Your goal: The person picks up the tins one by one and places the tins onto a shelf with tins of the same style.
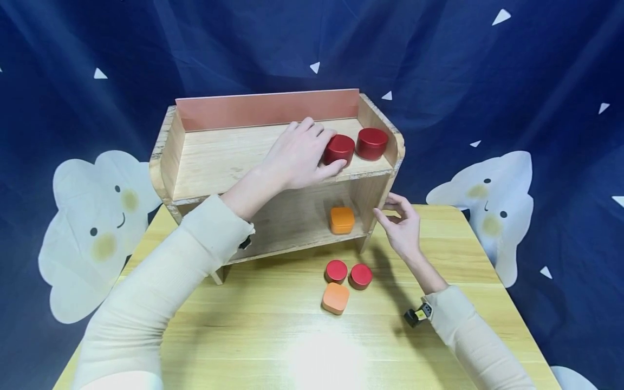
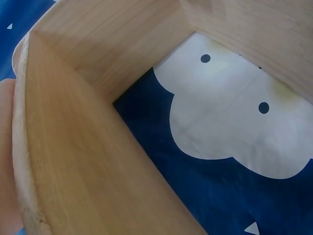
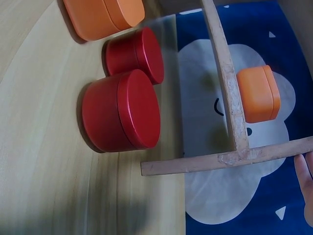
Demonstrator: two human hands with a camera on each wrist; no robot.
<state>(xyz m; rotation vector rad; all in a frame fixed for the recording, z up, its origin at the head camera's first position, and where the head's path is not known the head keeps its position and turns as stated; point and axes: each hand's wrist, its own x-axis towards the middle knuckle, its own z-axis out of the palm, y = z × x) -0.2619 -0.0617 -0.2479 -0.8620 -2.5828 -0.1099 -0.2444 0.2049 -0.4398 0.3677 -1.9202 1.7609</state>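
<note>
- Reaching over the top shelf (image 1: 214,157), left hand (image 1: 297,154) w/ fingers curled round a red tin (image 1: 339,149), next to 2nd red tin (image 1: 372,143).
- Right hand (image 1: 402,227) by shelf's right side, fingers loosely bent, holding nothing.

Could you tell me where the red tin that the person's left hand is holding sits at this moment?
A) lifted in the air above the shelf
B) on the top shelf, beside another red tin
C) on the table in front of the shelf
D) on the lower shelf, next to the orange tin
B: in the head view the left hand grips a red tin standing on the top shelf, with a second red tin just to its right.
</note>
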